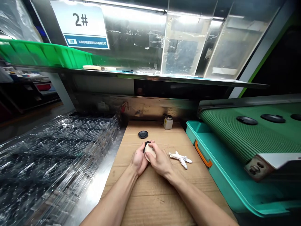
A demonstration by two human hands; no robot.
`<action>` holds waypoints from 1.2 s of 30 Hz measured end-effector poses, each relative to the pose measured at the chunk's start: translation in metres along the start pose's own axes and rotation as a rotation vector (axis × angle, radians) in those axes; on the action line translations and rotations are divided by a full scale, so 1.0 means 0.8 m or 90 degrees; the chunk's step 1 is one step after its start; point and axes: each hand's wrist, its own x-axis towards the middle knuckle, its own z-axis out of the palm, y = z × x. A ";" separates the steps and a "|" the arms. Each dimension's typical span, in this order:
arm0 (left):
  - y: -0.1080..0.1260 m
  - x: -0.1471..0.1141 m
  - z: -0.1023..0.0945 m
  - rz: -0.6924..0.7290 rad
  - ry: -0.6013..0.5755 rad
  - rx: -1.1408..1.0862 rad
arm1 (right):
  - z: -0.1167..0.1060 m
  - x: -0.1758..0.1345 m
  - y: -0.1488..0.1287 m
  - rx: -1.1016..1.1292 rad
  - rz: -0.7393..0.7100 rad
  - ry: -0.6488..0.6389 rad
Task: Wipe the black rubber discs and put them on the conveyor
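Both hands meet over the cardboard sheet [155, 194]. My left hand [138, 160] is closed around the edge of a small black round part [147, 143], mostly hidden by the fingers and the pad. In my right hand [162, 161] is a cream-coloured pad [149, 151], pinched between thumb and fingers and lying against the black part. Just beyond them, a second black round part [143, 134] rests flat on the cardboard. A crumpled white glove [180, 158] lies to the right of my right hand. Farther back stands a small whitish bottle [168, 122] with a dark top.
Clear plastic blister trays [70, 144] are stacked at left, dark parts showing in them. On the right, a green conveyor belt [235, 138] carries black round parts above a teal bin [225, 179] with an orange handle [202, 153]. A metal shelf [141, 74] crosses ahead, holding a green basket [47, 55].
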 end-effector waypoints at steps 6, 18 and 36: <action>0.003 0.003 -0.001 0.015 0.007 -0.011 | -0.019 0.007 0.018 0.025 0.053 0.062; -0.004 -0.001 0.001 -0.020 0.017 0.025 | 0.002 0.015 0.030 0.359 0.023 -0.071; -0.006 0.001 -0.006 -0.035 0.005 0.001 | -0.005 0.001 -0.010 -0.376 0.147 -0.001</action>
